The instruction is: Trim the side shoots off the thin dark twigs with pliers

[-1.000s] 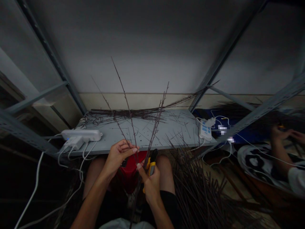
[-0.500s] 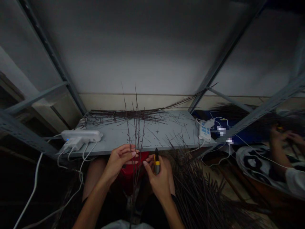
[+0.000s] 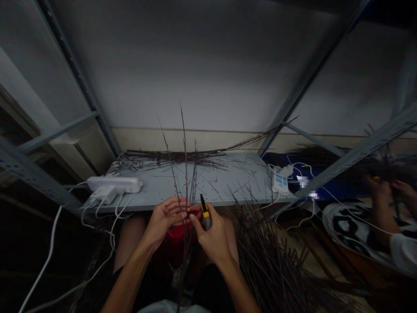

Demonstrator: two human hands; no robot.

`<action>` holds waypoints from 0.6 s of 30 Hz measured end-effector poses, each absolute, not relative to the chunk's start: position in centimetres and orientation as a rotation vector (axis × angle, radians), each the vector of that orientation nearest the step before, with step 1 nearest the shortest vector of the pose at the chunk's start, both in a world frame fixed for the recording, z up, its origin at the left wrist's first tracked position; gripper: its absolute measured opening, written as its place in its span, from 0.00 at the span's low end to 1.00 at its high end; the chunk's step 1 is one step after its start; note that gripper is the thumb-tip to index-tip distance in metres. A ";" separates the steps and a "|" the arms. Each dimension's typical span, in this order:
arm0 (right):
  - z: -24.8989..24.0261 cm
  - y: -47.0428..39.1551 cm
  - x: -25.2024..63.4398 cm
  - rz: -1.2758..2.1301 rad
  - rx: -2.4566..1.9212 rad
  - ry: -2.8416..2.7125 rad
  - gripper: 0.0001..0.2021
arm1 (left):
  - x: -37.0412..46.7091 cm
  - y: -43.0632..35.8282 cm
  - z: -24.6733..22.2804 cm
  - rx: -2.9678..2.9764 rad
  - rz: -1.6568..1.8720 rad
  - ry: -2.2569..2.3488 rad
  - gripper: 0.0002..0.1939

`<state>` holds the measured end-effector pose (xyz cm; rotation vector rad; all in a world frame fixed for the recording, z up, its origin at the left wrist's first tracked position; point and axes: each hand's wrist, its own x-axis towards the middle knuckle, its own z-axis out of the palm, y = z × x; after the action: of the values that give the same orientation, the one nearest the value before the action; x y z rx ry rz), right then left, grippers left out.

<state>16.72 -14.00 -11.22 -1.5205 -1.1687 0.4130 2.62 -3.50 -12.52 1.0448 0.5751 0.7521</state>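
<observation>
Thin dk twigs (image 3: 186, 174), prob. knobbly, in L grip (image 3: 165, 219); yel. tool (image 3: 206, 214) in R grip (image 3: 213, 234).

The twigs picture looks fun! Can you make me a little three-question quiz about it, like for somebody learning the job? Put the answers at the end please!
1. Fill the gap: between the left hand and the right hand, some thin ____ point upward.

2. Which hand holds the tool with the yellow band?
A) left
B) right
C) neither

3. True or false: a long white power strip sits at the left end of the grey shelf.

Key:
1. twigs
2. B, right
3. True
</observation>
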 end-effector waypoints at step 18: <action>-9.7 -10.2 18.0 0.459 -1.547 -1.221 0.09 | 3.0 -4.1 -12.6 0.981 0.858 0.636 0.23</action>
<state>17.98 -10.22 -9.74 -1.5468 -1.2210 0.4590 2.95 -4.06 -12.62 0.9810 0.6360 0.8581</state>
